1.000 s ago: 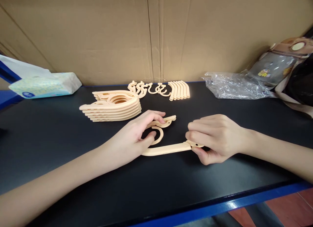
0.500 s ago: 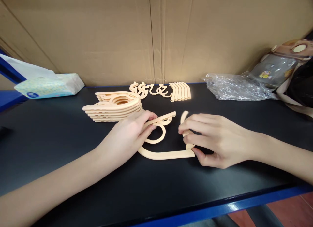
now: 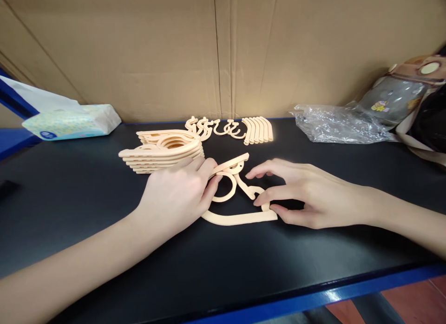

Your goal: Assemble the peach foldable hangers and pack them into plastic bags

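Observation:
A cream plastic folding clothes hanger (image 3: 240,218) lies partly raised off the black tabletop, its long arm towards me and its ring in the middle. My left hand (image 3: 177,189) is closed around its left side, thumb and fingers pinching the upper arm. To the right, a slim curved piece (image 3: 245,188) leans between the upper arm and the hanger's right end; whether it is joined there I cannot tell. My right hand (image 3: 306,194) hovers around that end with fingers spread, thumb and a fingertip close to the hanger or lightly touching it.
Behind my left hand sits a stack of matching hanger bodies (image 3: 160,155). Several loose hooks (image 3: 221,128) and a row of short curved arms (image 3: 258,130) lie at the back. A tissue pack (image 3: 73,122) is at left, crumpled clear plastic (image 3: 337,124) and a bottle (image 3: 390,98) at right.
My right hand's fingers have spread and let go of the slim curved piece, which now rests against the hanger. The left hand keeps hold, shifted slightly.

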Motion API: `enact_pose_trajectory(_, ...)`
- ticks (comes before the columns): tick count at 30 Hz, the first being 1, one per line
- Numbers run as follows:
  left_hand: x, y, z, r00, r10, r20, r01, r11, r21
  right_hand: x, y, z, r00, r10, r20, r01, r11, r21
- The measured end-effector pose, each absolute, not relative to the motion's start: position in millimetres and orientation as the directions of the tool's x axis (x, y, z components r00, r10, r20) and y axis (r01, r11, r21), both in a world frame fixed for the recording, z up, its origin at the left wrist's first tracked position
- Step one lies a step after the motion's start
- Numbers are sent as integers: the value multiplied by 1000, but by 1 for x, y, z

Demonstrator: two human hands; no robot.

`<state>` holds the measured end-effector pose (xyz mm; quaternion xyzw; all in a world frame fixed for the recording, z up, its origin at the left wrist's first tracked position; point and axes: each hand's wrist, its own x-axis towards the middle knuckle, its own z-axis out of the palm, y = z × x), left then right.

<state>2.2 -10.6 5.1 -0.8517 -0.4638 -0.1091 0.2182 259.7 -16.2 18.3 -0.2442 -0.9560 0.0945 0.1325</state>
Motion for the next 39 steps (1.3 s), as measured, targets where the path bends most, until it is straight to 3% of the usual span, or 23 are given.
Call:
enact_pose_trajectory(10, 6, -14, 5, 547, 728, 413, 837, -473, -276, 255, -20, 12, -880, 373, 296, 338, 927, -163)
enact_pose_trajectory(16, 4, -13, 5, 494, 779, 387, 866, -480, -139, 253, -23, 12, -873, 420, 248, 356, 896, -266)
enact_pose_trajectory(24, 5, -6, 7, 397, 878, 268, 861, -458, 223, 253, -24, 13, -885, 402, 236, 314, 888, -336)
enact_pose_trajectory(39, 6, -4, 5, 375, 895, 242, 838, -439, 326, 252, -25, 12, -888, 402, 223, 298, 873, -386)
